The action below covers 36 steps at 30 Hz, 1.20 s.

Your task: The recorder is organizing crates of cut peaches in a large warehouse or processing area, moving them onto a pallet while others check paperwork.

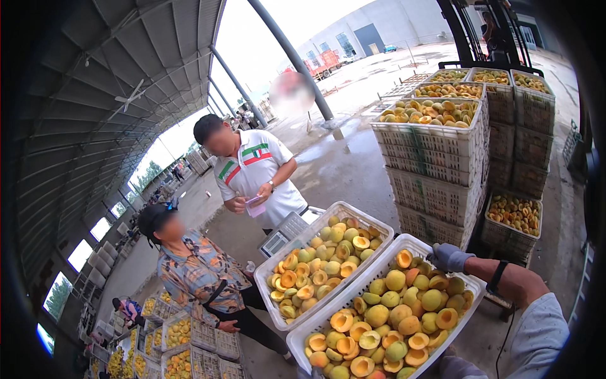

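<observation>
My right hand [449, 258], in a grey glove with a black band on the wrist, grips the upper right end of a white plastic crate [473, 284] heaped with whole and halved yellow-orange fruit [385, 328]. Low at the crate's other end, my left hand [310, 372] holds the rim, mostly cut off by the frame. A second fruit-filled crate [276, 265] lies just beyond, beside a grey scale display [278, 237].
A person in a white polo [252, 170] holds pink paper; another in a patterned shirt [189, 271] stands left. Tall crate stacks [429, 183] are at right before a forklift [480, 31]. More crates [202, 335] lie lower left. A steel post [297, 63] rises behind.
</observation>
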Available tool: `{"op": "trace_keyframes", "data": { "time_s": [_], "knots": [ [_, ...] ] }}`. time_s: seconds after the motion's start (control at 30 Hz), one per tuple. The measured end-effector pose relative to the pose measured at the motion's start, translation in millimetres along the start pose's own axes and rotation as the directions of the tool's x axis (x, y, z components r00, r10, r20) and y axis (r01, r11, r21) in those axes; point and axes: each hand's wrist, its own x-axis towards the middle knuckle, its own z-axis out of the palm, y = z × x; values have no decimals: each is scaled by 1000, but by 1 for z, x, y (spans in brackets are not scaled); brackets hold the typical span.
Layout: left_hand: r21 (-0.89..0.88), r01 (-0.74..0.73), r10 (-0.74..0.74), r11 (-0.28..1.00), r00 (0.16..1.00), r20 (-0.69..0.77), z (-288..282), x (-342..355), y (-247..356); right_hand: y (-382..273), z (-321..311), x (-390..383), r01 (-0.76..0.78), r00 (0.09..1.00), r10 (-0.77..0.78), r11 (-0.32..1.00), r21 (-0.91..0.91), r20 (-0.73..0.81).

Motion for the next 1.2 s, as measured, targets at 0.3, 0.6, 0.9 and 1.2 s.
{"op": "trace_keyframes", "data": {
  "time_s": [0.3,0.6,0.9,1.2],
  "knots": [
    [138,-75,85,988,994,-67,-2,5,-33,-3,-3,0,-33,998,31,999,34,47],
    [-64,-4,2,998,1000,-25,5,-2,8,-9,-16,-6,-21,998,13,991,135,60],
    [218,29,-14,975,998,-69,-1,-1,-4,8,13,9,52,999,-50,994,98,-17],
    [-73,-20,23,997,999,31,18,5,29,14,-12,-9,-9,1000,8,993,117,8]
  ]
}}
